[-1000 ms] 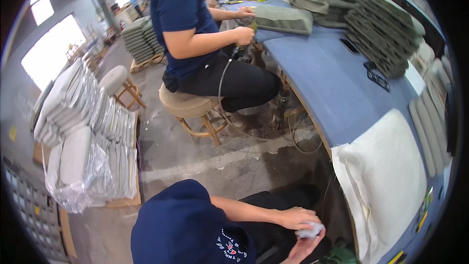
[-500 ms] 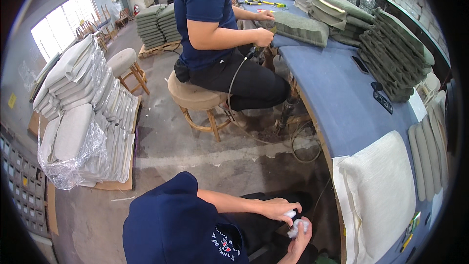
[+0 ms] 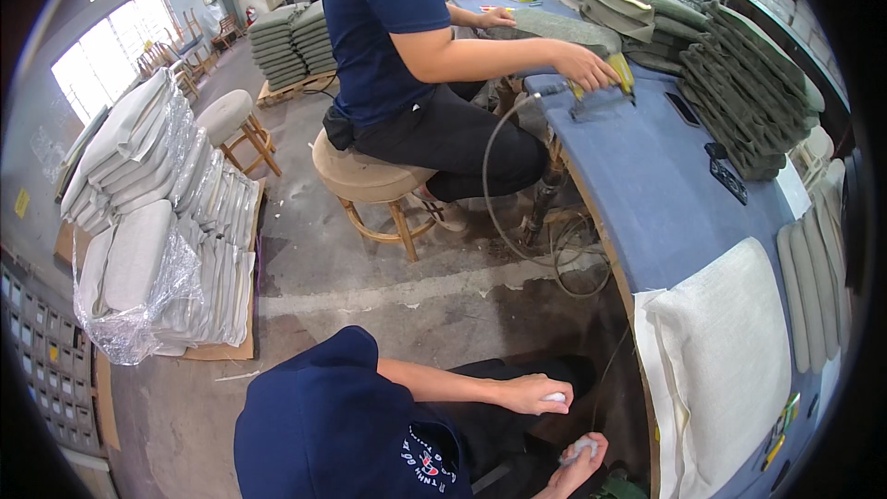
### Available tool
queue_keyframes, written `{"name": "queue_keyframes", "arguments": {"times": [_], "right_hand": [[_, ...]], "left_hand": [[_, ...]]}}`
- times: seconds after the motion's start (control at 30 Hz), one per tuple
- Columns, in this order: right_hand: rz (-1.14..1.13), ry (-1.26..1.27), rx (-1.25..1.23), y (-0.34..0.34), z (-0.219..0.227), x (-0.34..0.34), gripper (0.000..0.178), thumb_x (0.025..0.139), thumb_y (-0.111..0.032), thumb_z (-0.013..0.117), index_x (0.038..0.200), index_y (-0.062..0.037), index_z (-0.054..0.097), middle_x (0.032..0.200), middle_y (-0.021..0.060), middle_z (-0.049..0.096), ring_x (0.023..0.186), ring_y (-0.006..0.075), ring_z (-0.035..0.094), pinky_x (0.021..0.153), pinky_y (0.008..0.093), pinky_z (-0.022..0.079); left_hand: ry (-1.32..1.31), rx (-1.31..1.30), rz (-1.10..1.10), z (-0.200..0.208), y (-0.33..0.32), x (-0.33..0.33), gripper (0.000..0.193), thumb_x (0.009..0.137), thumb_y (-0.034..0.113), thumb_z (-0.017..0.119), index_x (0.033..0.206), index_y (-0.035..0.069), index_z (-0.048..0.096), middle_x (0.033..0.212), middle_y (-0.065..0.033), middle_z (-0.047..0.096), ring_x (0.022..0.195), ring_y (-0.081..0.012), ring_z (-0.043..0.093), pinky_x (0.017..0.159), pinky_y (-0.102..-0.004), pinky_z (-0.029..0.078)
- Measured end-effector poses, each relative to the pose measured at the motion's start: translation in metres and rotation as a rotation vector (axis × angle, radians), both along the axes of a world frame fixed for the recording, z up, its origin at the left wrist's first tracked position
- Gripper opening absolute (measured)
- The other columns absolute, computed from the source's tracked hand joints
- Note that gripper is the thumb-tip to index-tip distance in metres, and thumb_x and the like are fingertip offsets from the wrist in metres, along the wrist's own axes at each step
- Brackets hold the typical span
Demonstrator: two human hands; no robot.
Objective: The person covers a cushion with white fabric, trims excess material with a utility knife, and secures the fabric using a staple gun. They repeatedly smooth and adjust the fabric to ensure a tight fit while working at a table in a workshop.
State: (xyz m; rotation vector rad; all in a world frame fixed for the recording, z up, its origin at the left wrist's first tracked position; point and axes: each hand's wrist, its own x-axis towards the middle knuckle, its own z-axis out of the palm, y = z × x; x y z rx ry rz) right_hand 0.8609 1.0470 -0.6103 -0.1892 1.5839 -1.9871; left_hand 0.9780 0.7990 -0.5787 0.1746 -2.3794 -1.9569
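My left hand is closed round a small tuft of white fibre stuffing, with only a bit of it showing at the fingers. Lower and nearer the table edge, my right hand grips another wad of white fluffy stuffing. The two hands are apart, held over my dark-clothed lap. Nearest to them on the table is an off-white cushion cover, plump in the middle, with a loose flap along its left side.
The blue-topped table curves along the right. A co-worker on a padded stool holds a yellow tool trailing a hose. Dark green cushions, a phone and plastic-wrapped cushions stand around.
My hands have moved apart, each with its own stuffing; the right dropped lower. The co-worker's hand has brought the yellow tool rightward onto the table top.
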Motion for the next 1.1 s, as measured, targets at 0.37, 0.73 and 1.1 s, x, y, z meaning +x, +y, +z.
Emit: {"name": "queue_keyframes", "arguments": {"times": [0.37,0.73,1.1], "right_hand": [[0.135,0.346,0.335,-0.056,0.023,0.055,0.020,0.098,-0.007,0.072,0.114,0.0009,0.065,0.105,0.0047,0.063,0.097,0.0145,0.059,0.088,0.0305,0.052],[-1.114,0.853,0.881,0.205,-0.097,-0.059,0.072,0.100,-0.038,0.072,0.162,-0.0200,0.038,0.120,0.0182,0.073,0.097,0.0357,0.072,0.083,0.0536,0.060],[-0.929,0.931,1.124,0.145,-0.098,-0.080,0.051,0.099,-0.025,0.071,0.142,-0.0072,0.051,0.117,0.0177,0.072,0.097,0.0339,0.069,0.088,0.0479,0.057]], "left_hand": [[-0.064,-0.133,-0.109,-0.022,0.019,-0.005,0.068,0.111,0.055,0.046,0.163,0.012,0.040,0.130,-0.0192,0.074,0.122,-0.0418,0.066,0.106,-0.0507,0.049],[0.181,-0.529,-0.183,-0.046,0.010,-0.004,0.032,0.097,0.023,0.060,0.082,0.019,0.088,0.140,-0.0033,0.073,0.144,-0.0272,0.048,0.126,-0.0602,0.019],[0.145,-0.515,-0.145,-0.053,0.013,-0.016,0.043,0.112,0.030,0.042,0.145,0.016,0.066,0.151,-0.0065,0.063,0.142,-0.0265,0.049,0.127,-0.0581,0.020]]}}
